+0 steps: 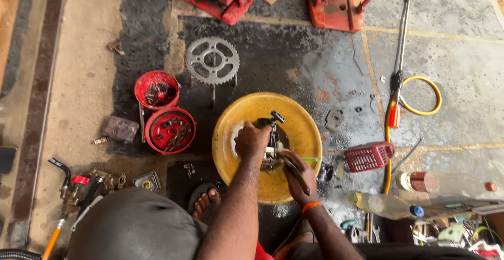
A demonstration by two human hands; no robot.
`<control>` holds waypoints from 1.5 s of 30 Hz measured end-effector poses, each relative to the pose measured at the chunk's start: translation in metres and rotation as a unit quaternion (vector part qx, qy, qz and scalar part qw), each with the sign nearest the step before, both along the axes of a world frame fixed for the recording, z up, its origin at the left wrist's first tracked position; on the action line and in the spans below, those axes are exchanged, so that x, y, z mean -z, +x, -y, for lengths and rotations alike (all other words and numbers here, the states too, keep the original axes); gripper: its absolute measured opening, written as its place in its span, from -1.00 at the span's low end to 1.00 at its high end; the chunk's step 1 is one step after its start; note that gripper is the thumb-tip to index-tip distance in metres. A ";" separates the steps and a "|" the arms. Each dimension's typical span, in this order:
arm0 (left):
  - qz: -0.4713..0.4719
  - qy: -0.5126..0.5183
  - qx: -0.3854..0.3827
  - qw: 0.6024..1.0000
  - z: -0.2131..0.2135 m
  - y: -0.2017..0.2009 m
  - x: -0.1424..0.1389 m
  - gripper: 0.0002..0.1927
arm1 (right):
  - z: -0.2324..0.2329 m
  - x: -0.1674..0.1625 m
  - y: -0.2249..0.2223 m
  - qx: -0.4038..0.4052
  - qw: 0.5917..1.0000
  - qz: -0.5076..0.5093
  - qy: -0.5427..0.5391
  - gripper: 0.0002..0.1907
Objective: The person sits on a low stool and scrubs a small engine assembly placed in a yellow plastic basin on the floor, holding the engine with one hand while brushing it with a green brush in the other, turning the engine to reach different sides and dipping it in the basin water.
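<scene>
Over the yellow bowl (294, 118), a small metal engine part (273, 139) is held up by both hands. The left hand (251, 142) is closed tight around the part from the left side. The right hand (300, 175) is wrapped around a thin dark tool (294, 170), and the tool's tip is pressed against the bottom of the part. A little wet shine is seen inside the bowl, so it looks like the part is being cleaned or worked on, and the work seems to be partway done. The part is not put down yet. Many other bits are left lying around, so more work may be waiting.

Just to the left of the bowl, two red tubs (169, 129) full of small metal bits are set side by side. A grey toothed wheel (212, 60) is laid above them. To the right, a small red plastic cover (368, 156) is placed near the bowl's rim, and a yellow hose (420, 96) with a long metal rod is laid further off. Two clear bottles (388, 205) are laid near the right elbow. Red machines (336, 3) are parked at the top. A bare foot (206, 201) is tucked close under the bowl's near edge.

Room is tight on the left and right of the bowl. More open floor (462, 45) is seen at the top right.
</scene>
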State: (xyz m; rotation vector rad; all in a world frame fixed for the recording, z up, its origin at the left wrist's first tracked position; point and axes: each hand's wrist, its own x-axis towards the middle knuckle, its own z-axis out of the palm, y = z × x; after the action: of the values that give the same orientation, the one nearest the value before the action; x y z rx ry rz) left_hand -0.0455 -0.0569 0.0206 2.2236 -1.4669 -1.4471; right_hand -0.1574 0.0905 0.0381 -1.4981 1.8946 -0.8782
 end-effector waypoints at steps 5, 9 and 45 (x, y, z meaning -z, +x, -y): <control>-0.010 -0.008 -0.046 0.999 -0.004 0.002 -0.009 -0.33 | -0.002 0.007 0.010 0.094 0.992 0.049 0.075 -0.64; 0.003 -0.001 -0.072 0.997 -0.006 0.000 -0.013 -0.29 | 0.001 0.012 0.013 0.110 0.982 0.151 0.009 -0.71; -0.013 0.022 -0.167 0.986 -0.013 -0.012 -0.012 -0.27 | 0.007 0.009 -0.006 0.294 0.837 0.458 0.059 -0.70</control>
State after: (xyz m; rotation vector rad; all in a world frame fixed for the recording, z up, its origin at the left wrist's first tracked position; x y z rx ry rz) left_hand -0.0573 -0.0437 0.0323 2.3246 -0.9991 -1.4034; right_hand -0.1631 0.0834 0.0295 -0.2263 1.5667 -1.3849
